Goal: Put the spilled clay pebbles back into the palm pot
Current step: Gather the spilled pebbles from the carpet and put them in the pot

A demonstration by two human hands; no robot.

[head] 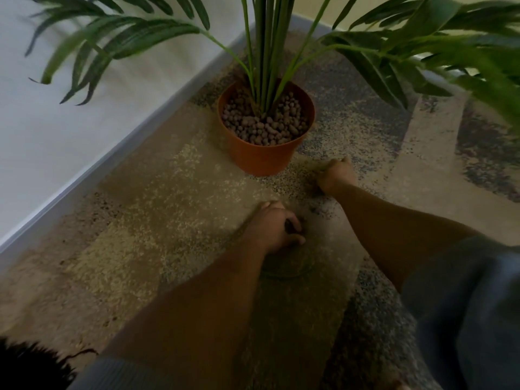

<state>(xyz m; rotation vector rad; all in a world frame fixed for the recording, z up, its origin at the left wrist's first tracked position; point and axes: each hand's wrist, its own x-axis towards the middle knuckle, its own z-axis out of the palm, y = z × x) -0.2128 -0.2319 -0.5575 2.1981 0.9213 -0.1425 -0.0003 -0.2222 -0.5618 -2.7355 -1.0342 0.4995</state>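
The orange palm pot (261, 159) stands on the carpet, filled to near its rim with brown clay pebbles (264, 128) around the green stems. My left hand (274, 228) is low over the carpet in front of the pot, its fingers curled round something small and dark that looks like pebbles (292, 225). My right hand (336, 175) rests on the carpet just right of the pot's base, knuckles up and fingers bent down. What lies under it is hidden. No loose pebbles show plainly on the speckled carpet.
Palm fronds (394, 60) spread wide overhead, left and right. A white wall with a grey skirting board (92, 175) runs diagonally on the left. The patterned beige and grey carpet (157, 209) covers the floor. A faint round outline (287, 267) shows below my left hand.
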